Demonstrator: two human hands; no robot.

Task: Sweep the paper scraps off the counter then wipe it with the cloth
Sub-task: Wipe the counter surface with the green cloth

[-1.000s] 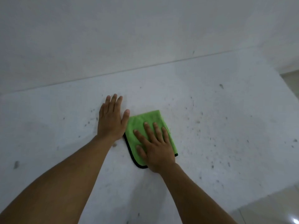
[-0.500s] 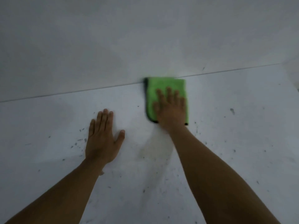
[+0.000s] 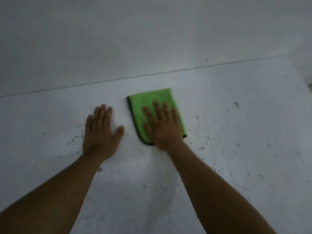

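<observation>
- The bench [image 3: 236,166] was seen speckled with small dark flecks.
- The left hand [image 3: 101,132] was laid flat, its grip open.
- The right hand [image 3: 164,127], fingers straight, was pressed on the green cloth [image 3: 143,105].
- Wiping was judged in hand; another stroke over the flecks was called for.
- The wall [image 3: 152,39] was seen behind.

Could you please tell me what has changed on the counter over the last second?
The right hand pushed the folded green microfibre cloth away to the wall, then drew it partway back. The left hand stayed flat on the speckled white counter; nothing was grasped or released.
</observation>
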